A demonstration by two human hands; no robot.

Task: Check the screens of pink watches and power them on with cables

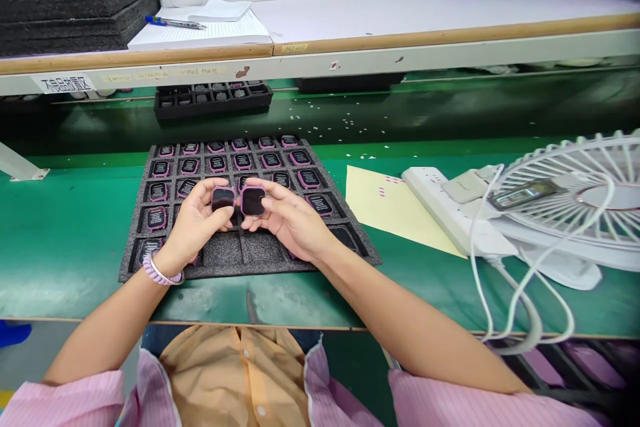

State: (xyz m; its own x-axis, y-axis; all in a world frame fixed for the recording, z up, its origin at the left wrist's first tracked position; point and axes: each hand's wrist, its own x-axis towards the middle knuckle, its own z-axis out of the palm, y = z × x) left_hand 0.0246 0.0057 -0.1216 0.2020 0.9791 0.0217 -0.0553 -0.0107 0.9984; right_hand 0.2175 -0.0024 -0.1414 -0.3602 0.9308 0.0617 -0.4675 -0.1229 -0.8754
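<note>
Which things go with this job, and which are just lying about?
Seems part of the job:
left hand
pink-rimmed screen in it
right hand
matching screen in it
foam tray

Probably just lying about:
fan
power strip
pen
notebook

The left forearm (105, 332) and right forearm (400, 310) angle inward, left hand (197, 219) and right hand (290, 217) close together, thumbs (219, 219) and fingers (270, 187) pinching.

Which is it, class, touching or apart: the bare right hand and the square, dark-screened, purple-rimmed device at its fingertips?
Touching. The head view shows the right hand holding the device, its thumb lapping over the screen's edge.
</note>
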